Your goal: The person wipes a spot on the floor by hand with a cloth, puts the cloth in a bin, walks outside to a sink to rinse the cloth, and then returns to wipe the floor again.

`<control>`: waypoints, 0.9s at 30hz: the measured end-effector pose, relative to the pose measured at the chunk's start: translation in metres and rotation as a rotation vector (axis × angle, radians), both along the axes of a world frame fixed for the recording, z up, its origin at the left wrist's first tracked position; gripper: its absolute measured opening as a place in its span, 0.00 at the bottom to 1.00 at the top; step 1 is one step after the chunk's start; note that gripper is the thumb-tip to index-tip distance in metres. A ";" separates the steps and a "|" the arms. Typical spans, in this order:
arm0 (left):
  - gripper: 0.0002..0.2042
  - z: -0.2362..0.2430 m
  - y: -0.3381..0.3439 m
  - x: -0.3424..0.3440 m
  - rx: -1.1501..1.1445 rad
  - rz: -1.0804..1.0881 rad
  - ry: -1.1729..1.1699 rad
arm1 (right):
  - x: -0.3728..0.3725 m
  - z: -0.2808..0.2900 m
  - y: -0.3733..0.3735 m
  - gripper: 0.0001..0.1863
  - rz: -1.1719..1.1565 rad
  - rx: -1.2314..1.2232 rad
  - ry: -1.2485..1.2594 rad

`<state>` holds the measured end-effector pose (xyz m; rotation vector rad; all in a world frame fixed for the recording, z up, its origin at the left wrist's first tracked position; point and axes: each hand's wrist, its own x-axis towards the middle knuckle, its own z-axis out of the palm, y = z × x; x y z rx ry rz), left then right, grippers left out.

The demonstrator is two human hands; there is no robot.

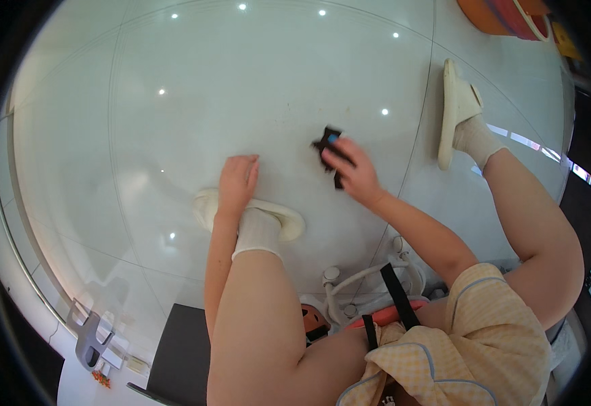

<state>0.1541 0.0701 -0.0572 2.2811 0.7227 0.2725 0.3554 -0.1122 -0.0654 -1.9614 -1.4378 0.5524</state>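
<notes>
My right hand [355, 170] is closed around a small black object [327, 143] with a jagged outline and a blue patch. Motion blurs it, so I cannot make out its kind; it is held low over the glossy pale tiled floor [194, 128]. To the left, my left hand [237, 181] hangs beside my left foot, which wears a white sock and a cream slipper [291, 220]. The fingers of that hand are bent together, and nothing shows in them. A few small dark specks [288, 106] lie on the floor beyond the black object.
My right foot, in another cream slipper [450, 115], stands at the right. An orange tub [488, 17] is at the far right. Below me is a low seat with a white tubular frame [349, 279]. A dark panel [180, 352] and a grey plastic item [92, 335] sit at lower left.
</notes>
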 end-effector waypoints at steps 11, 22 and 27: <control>0.06 -0.002 -0.004 0.004 -0.074 0.219 0.061 | -0.095 -0.024 0.072 0.18 0.176 0.023 -0.193; 0.07 0.001 0.002 -0.013 0.143 0.406 0.092 | 0.045 -0.043 0.131 0.24 -0.030 0.020 -0.464; 0.07 -0.005 0.004 -0.014 0.163 0.239 0.098 | 0.178 -0.049 0.120 0.29 -0.513 -0.086 -0.645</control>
